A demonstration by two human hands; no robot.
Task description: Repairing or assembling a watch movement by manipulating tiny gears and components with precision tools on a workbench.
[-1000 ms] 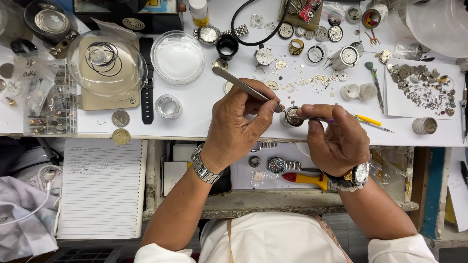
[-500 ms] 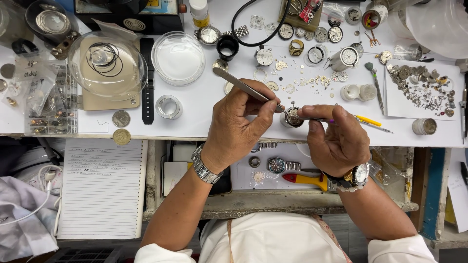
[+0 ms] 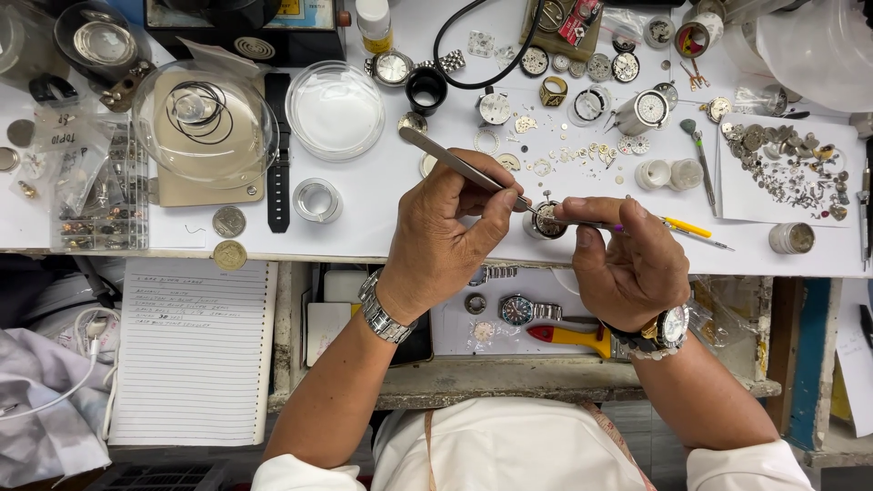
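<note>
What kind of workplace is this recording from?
Most likely a watch repair bench. The left hand holds tweezers over a small watch movement, loose gears and parts lie on white paper, and a wristwatch sits in the open drawer.

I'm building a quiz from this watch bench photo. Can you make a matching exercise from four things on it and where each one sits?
Things:
1. tweezers
2. black watch strap
3. lined notepad
4. screwdriver with yellow handle

Places:
A. in the open drawer, beside a wristwatch
B. in the left hand
C. below the table edge, far left
D. flat between two clear round dishes

Pairs: 1-B, 2-D, 3-C, 4-A
</note>
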